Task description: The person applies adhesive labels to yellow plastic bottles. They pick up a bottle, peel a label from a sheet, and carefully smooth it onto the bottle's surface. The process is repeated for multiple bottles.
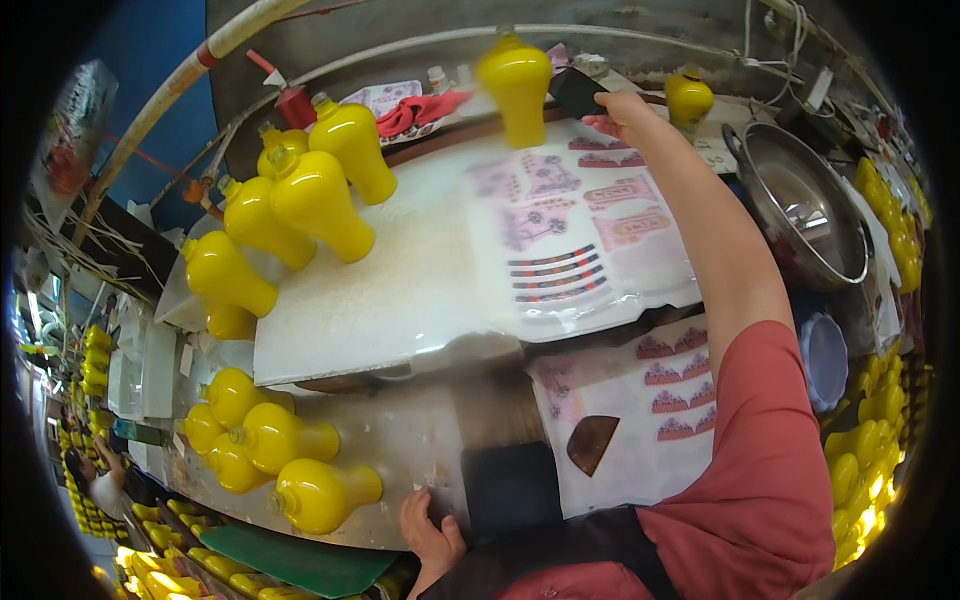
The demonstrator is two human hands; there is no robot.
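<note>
My right arm reaches to the far side of the table, where my right hand [622, 115] is closed on a black flat rectangular piece [578, 93]. Just left of that piece stands a glossy yellow vase-shaped bottle [514, 90], narrow toward its base. In front of it, purple and pink printed decal sheets [540, 215] lie on a wet white board [370, 310], with dark patterned strips [558, 273] beside them. Low in the picture, my left hand [430, 532] is empty at the table's near edge, thumb and fingers apart. A yellow bottle lying on its side [325, 495] is close to it.
Several yellow bottles [320, 205] stand at the board's left. A large metal basin [805, 205] and a light purple bowl [824, 360] are on the right. A dark brown wedge-shaped piece [592, 445] lies on nearer decal sheets. At the back are a red cloth [415, 113] and another bottle [688, 100].
</note>
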